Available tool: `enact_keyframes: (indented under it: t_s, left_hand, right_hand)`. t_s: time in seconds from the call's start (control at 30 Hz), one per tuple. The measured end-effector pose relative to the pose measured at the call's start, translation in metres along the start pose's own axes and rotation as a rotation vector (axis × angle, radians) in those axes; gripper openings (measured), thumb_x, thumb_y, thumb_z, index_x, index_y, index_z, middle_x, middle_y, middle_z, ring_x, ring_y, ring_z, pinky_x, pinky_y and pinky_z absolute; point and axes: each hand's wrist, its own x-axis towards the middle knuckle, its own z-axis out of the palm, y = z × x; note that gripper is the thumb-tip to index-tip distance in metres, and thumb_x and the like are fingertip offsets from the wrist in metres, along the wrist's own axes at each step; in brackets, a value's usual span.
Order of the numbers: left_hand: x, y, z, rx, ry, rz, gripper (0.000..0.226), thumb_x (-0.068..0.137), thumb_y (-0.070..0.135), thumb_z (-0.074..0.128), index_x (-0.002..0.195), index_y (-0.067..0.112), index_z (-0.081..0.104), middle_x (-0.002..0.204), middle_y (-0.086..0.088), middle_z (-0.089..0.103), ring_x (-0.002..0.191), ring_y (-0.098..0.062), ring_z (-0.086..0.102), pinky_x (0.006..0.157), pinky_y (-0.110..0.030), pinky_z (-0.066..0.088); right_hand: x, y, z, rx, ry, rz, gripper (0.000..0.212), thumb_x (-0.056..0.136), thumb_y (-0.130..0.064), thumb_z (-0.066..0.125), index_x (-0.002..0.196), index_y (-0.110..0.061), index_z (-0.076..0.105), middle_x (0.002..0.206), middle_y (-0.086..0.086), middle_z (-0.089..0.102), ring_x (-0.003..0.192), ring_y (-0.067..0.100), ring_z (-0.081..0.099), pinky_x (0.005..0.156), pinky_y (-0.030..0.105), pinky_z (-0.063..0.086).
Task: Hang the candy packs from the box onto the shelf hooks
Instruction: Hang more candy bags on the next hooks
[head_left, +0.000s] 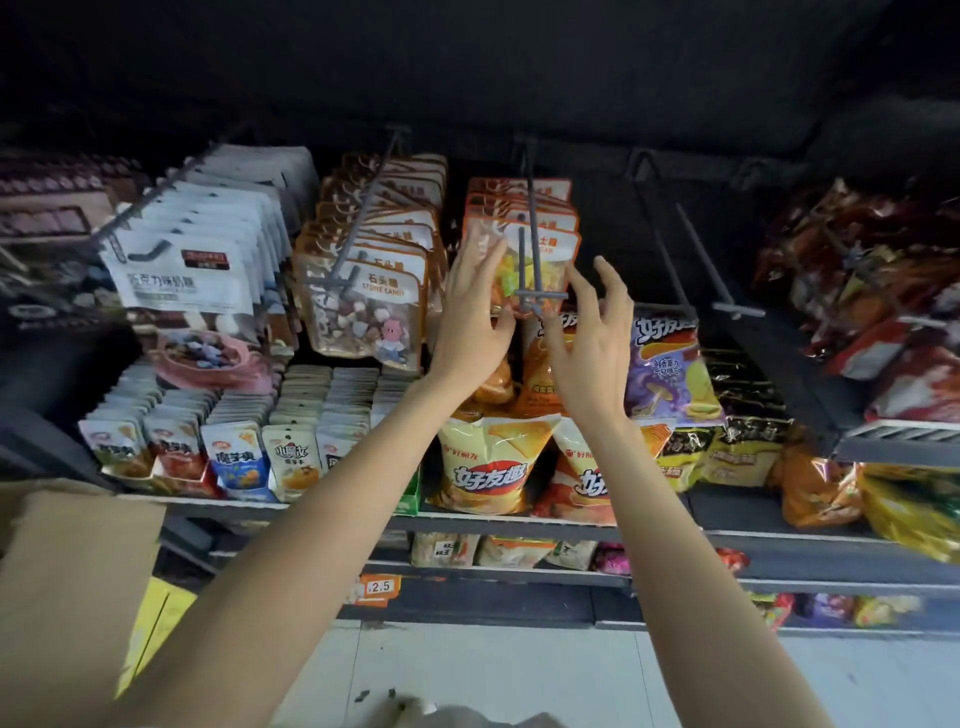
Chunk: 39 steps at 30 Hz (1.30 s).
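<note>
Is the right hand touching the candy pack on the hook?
Apart. In the head view the right hand is open with fingers spread, and shelf shows between them and the front candy pack on the middle hook.

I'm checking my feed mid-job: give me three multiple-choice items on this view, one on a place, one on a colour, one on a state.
1. Where is the cardboard box?
A. lower left
B. top shelf
C. far right

2. What colour trims the candy packs on the hook between the hands?
A. blue
B. orange
C. green

3. What are the left hand and right hand doing?
A. both gripping a pack
B. one holding the box
C. both open, fingers spread beside the front pack

Answers:
1 A, the box fills the lower left corner.
2 B, the pack edges are orange.
3 C, neither hand grips anything.
</note>
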Motion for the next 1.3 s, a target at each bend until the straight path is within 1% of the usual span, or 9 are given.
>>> enact_keyframes:
  t_s: [0.17, 0.27, 0.37, 0.47, 0.67, 0.87, 1.03, 1.17, 1.3]
  left_hand:
    - [-0.062, 0.013, -0.037, -0.248, 0.052, -0.085, 0.048, 0.092, 0.002, 0.057, 0.137, 0.012, 0.046, 0.141, 0.001, 0.047, 0.124, 0.011, 0.040, 0.101, -0.011, 0.035]
    - [-0.107, 0.014, -0.075, -0.259, 0.071, -0.116, 0.035, 0.096, 0.011, 0.055, 0.130, 0.013, 0.052, 0.122, 0.006, 0.062, 0.112, 0.006, 0.054, 0.096, -0.011, 0.039]
    - [-0.150, 0.002, -0.124, -0.194, 0.169, -0.118, 0.027, 0.095, 0.016, 0.053, 0.119, 0.006, 0.059, 0.096, 0.002, 0.070, 0.077, 0.014, 0.059, 0.070, -0.005, 0.043]
    - [-0.201, -0.023, -0.181, -0.188, 0.288, -0.221, 0.024, 0.094, 0.025, 0.049, 0.106, 0.013, 0.066, 0.073, 0.010, 0.068, 0.064, -0.004, 0.064, 0.052, -0.021, 0.047]
    - [-0.303, -0.102, -0.293, 0.073, 0.223, -0.357, 0.019, 0.091, 0.032, 0.050, 0.101, 0.026, 0.066, 0.078, 0.016, 0.067, 0.077, 0.004, 0.063, 0.070, -0.011, 0.044]
    - [-0.382, -0.188, -0.410, 0.335, -0.003, -0.514, 0.032, 0.085, 0.037, 0.050, 0.108, 0.023, 0.067, 0.085, 0.018, 0.062, 0.081, 0.000, 0.056, 0.073, -0.017, 0.044]
    - [-0.416, -0.248, -0.483, 0.225, -0.027, -0.756, 0.022, 0.091, 0.020, 0.062, 0.112, 0.026, 0.066, 0.101, 0.017, 0.067, 0.098, 0.001, 0.060, 0.086, -0.019, 0.047]
    - [-0.426, -0.297, -0.511, 0.105, 0.119, -0.999, 0.021, 0.094, 0.027, 0.059, 0.113, 0.022, 0.067, 0.103, 0.010, 0.066, 0.095, 0.002, 0.058, 0.074, -0.004, 0.040]
    - [-0.431, -0.344, -0.525, -0.023, 0.260, -1.113, 0.016, 0.093, 0.013, 0.061, 0.106, 0.020, 0.063, 0.105, 0.001, 0.066, 0.099, -0.009, 0.060, 0.085, -0.020, 0.049]
  right_hand:
    - [-0.053, -0.024, -0.031, 0.140, 0.100, -0.126, 0.026, 0.097, -0.013, 0.050, 0.119, -0.005, 0.061, 0.116, 0.008, 0.062, 0.108, 0.019, 0.050, 0.095, 0.028, 0.038]
    - [-0.085, -0.050, -0.037, 0.233, 0.027, -0.139, 0.023, 0.096, -0.016, 0.050, 0.111, -0.004, 0.063, 0.101, 0.006, 0.068, 0.093, 0.017, 0.057, 0.080, 0.033, 0.048]
    - [-0.112, -0.081, -0.034, 0.292, -0.126, -0.155, 0.022, 0.096, -0.021, 0.051, 0.107, -0.008, 0.065, 0.077, -0.006, 0.065, 0.066, -0.003, 0.055, 0.059, 0.011, 0.043]
    - [-0.137, -0.115, -0.017, 0.341, -0.351, -0.171, 0.019, 0.093, -0.020, 0.056, 0.109, -0.012, 0.064, 0.070, -0.017, 0.057, 0.058, -0.004, 0.053, 0.052, 0.011, 0.040]
    - [-0.200, -0.197, 0.047, 0.372, -0.882, -0.165, 0.026, 0.091, -0.011, 0.061, 0.116, -0.019, 0.064, 0.102, -0.005, 0.069, 0.079, 0.007, 0.064, 0.068, 0.029, 0.055]
    - [-0.254, -0.309, 0.103, 0.464, -0.986, -0.125, 0.023, 0.091, -0.007, 0.064, 0.112, -0.016, 0.067, 0.113, -0.006, 0.062, 0.097, 0.016, 0.064, 0.083, 0.033, 0.054]
    - [-0.273, -0.393, 0.152, 0.526, -1.029, -0.150, 0.021, 0.091, -0.006, 0.063, 0.106, -0.018, 0.070, 0.105, -0.006, 0.063, 0.091, 0.011, 0.061, 0.079, 0.019, 0.051]
    - [-0.283, -0.439, 0.202, 0.514, -1.138, -0.208, 0.021, 0.091, -0.007, 0.062, 0.109, -0.013, 0.069, 0.107, 0.000, 0.065, 0.093, 0.014, 0.062, 0.081, 0.023, 0.051]
    - [-0.293, -0.463, 0.265, 0.461, -1.329, -0.205, 0.022, 0.092, -0.011, 0.061, 0.113, -0.012, 0.067, 0.111, 0.001, 0.067, 0.097, 0.010, 0.061, 0.076, 0.008, 0.040]
